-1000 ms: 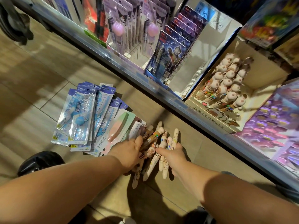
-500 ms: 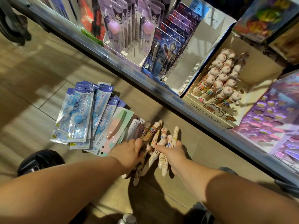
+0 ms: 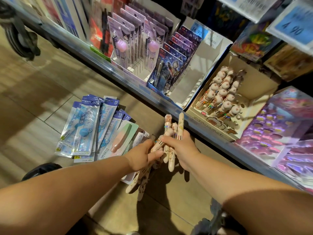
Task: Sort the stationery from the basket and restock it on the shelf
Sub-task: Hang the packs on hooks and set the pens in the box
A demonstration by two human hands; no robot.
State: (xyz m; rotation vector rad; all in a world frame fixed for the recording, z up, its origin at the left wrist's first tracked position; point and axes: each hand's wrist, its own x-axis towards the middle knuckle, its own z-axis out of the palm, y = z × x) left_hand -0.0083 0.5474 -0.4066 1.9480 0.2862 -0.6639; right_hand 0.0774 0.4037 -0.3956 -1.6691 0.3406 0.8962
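Cream character pens [image 3: 171,131], on the floor [image 3: 50,92] a second ago, now ride lifted in both hands: right hand [image 3: 182,148] and left hand [image 3: 142,156] curled around the bunch, just below the matching pen box [image 3: 209,127] on the shelf [image 3: 118,78], ready for restocking

A stationery shop: price tags [image 3: 197,32] on a shelf [image 3: 118,78] of packaged pens [image 3: 166,72].

Cream pens [image 3: 171,160] with brown prints, blue-and-white ruler packs [image 3: 88,126] on beige tiles [image 3: 42,92], purple carded pens [image 3: 128,39]
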